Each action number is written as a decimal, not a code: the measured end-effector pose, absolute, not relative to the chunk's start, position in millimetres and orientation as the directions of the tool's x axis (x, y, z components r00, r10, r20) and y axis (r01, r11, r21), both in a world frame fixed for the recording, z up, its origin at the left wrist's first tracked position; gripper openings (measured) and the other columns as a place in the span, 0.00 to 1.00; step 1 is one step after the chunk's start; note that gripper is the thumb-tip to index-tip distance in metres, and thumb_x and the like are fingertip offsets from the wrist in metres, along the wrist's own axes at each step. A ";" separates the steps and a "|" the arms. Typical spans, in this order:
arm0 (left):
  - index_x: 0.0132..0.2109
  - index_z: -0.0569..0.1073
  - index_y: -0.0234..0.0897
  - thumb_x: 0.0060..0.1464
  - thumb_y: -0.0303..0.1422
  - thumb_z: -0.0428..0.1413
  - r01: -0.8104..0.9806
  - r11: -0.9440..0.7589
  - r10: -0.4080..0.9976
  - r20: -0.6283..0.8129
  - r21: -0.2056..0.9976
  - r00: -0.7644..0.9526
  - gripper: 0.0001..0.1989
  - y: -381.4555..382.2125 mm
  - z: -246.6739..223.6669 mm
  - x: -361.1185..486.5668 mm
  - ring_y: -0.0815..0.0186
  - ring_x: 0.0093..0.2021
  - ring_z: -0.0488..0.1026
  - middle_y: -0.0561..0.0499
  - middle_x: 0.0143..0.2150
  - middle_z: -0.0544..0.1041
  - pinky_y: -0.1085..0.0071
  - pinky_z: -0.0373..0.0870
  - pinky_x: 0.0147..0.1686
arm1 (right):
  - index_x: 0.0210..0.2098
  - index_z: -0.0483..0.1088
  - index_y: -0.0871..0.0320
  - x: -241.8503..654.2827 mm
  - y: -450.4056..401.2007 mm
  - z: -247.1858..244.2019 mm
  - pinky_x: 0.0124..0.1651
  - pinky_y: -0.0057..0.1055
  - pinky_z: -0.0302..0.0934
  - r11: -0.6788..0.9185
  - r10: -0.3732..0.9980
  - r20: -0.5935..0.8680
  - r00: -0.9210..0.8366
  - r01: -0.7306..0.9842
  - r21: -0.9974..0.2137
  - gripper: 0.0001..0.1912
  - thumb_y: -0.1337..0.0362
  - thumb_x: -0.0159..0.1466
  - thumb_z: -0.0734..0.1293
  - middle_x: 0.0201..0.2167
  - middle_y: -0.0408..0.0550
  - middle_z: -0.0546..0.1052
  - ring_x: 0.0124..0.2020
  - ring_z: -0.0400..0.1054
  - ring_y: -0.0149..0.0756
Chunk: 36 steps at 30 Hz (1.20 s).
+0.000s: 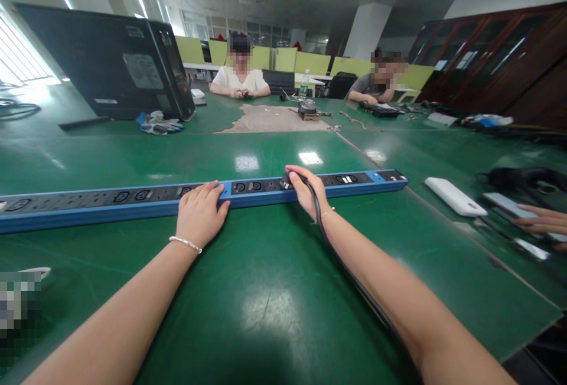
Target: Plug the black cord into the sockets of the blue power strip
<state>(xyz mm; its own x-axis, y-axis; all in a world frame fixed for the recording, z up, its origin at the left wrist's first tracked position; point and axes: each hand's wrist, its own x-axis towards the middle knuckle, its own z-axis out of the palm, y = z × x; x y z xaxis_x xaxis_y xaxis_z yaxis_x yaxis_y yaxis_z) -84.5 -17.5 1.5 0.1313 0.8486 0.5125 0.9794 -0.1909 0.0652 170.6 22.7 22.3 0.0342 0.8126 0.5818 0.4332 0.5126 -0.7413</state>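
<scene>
A long blue power strip [248,200] with a black row of sockets lies across the green table. My left hand [200,214] is on it left of centre, with fingers over the top and thumb at the near side, holding it. Further right, my right hand [308,193] pinches a black power plug [286,180] over the sockets. The prongs look tilted toward the strip; whether they touch a socket I cannot tell. From the plug a black cable [343,261] runs down along my right forearm.
A black computer case [128,66] stands at the back left, with work gloves [159,123] before it. Two people sit across the table [266,302]. At right lie a white power bank [455,196] and a phone [505,205] near another person's hand [544,219].
</scene>
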 end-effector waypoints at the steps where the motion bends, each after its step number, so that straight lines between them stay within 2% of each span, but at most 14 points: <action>1: 0.54 0.69 0.36 0.58 0.39 0.46 0.979 -0.190 0.849 0.512 0.068 0.130 0.21 -17.4 1.5 -84.6 0.55 0.57 0.66 0.43 0.57 0.71 0.57 0.58 0.56 | 0.43 0.74 0.55 162.8 22.4 21.4 0.52 0.34 0.63 0.509 0.819 0.573 0.011 0.446 -0.736 0.16 0.54 0.63 0.61 0.42 0.46 0.78 0.46 0.72 0.37; 5: 0.54 0.69 0.37 0.57 0.39 0.46 0.976 -0.198 0.855 0.502 0.091 0.127 0.20 -17.4 2.6 -84.4 0.55 0.57 0.65 0.43 0.57 0.71 0.56 0.58 0.56 | 0.43 0.74 0.52 142.0 20.4 20.1 0.52 0.36 0.63 0.486 0.833 0.552 -0.041 0.533 -0.693 0.15 0.57 0.64 0.60 0.42 0.44 0.79 0.44 0.72 0.38; 10: 0.53 0.70 0.35 0.57 0.39 0.46 0.975 -0.203 0.853 0.505 0.091 0.131 0.20 -17.9 4.5 -84.0 0.54 0.57 0.66 0.42 0.57 0.71 0.57 0.58 0.56 | 0.44 0.74 0.50 127.7 21.2 24.7 0.55 0.39 0.60 0.421 0.833 0.553 -0.015 0.666 -0.616 0.15 0.60 0.64 0.59 0.40 0.43 0.79 0.42 0.73 0.38; 14: 0.53 0.70 0.36 0.57 0.38 0.47 0.970 -0.216 0.852 0.506 0.107 0.134 0.20 -18.0 4.6 -84.5 0.54 0.57 0.65 0.42 0.57 0.71 0.56 0.58 0.56 | 0.44 0.75 0.51 117.2 26.6 26.1 0.49 0.37 0.65 0.334 0.850 0.526 0.021 0.752 -0.569 0.15 0.61 0.64 0.58 0.36 0.44 0.80 0.37 0.74 0.39; 16: 0.53 0.70 0.37 0.57 0.38 0.47 0.969 -0.220 0.850 0.510 0.114 0.133 0.20 -18.1 4.5 -84.9 0.54 0.57 0.66 0.42 0.57 0.71 0.55 0.58 0.55 | 0.43 0.75 0.50 112.8 27.9 24.5 0.49 0.37 0.65 0.345 0.847 0.532 -0.023 0.784 -0.516 0.15 0.63 0.64 0.58 0.38 0.44 0.80 0.39 0.74 0.39; 19: 0.53 0.70 0.37 0.57 0.38 0.47 0.968 -0.223 0.849 0.512 0.119 0.133 0.20 -18.3 4.7 -85.2 0.54 0.57 0.66 0.42 0.57 0.71 0.55 0.59 0.55 | 0.44 0.73 0.50 109.3 25.5 19.1 0.58 0.40 0.58 0.399 0.817 0.567 -0.104 0.812 -0.426 0.15 0.65 0.64 0.57 0.46 0.45 0.77 0.49 0.70 0.39; 23: 0.53 0.70 0.37 0.57 0.38 0.47 0.965 -0.233 0.849 0.510 0.123 0.140 0.20 -18.7 4.9 -85.4 0.54 0.57 0.66 0.42 0.57 0.71 0.55 0.59 0.55 | 0.49 0.70 0.53 112.6 17.7 11.4 0.61 0.40 0.53 0.401 0.819 0.563 -0.112 0.813 -0.422 0.17 0.65 0.66 0.56 0.50 0.48 0.75 0.55 0.65 0.38; 28: 0.54 0.69 0.36 0.58 0.38 0.46 0.970 -0.225 0.848 0.509 0.092 0.149 0.20 -18.5 3.7 -85.7 0.54 0.57 0.66 0.42 0.57 0.71 0.56 0.58 0.56 | 0.52 0.68 0.52 125.2 11.1 9.1 0.63 0.54 0.45 0.410 0.798 0.578 -0.172 0.857 -0.311 0.18 0.62 0.65 0.57 0.55 0.48 0.71 0.62 0.55 0.46; 32: 0.54 0.69 0.34 0.58 0.38 0.46 0.973 -0.211 0.853 0.504 0.096 0.136 0.20 -19.3 5.0 -83.3 0.53 0.57 0.66 0.40 0.57 0.70 0.54 0.59 0.56 | 0.59 0.61 0.54 135.5 10.5 8.0 0.62 0.47 0.49 0.487 0.805 0.524 -0.279 0.815 -0.314 0.24 0.66 0.63 0.57 0.60 0.51 0.65 0.61 0.59 0.41; 36: 0.57 0.65 0.34 0.59 0.39 0.46 0.958 -0.260 0.858 0.483 0.117 0.174 0.22 -17.6 9.7 -68.5 0.53 0.60 0.63 0.39 0.58 0.69 0.54 0.58 0.57 | 0.63 0.54 0.59 139.7 11.2 4.4 0.64 0.46 0.46 0.499 0.807 0.520 -0.279 0.794 -0.348 0.31 0.65 0.61 0.59 0.59 0.55 0.66 0.60 0.60 0.41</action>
<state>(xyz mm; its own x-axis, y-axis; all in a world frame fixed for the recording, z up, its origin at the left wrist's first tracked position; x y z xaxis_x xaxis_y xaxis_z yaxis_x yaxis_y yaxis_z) -68.5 -17.6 9.7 0.1740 0.8579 0.4835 0.9584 -0.2603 0.1169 139.7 11.2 4.4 -0.2790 0.8074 0.5199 0.7939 0.4986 -0.3482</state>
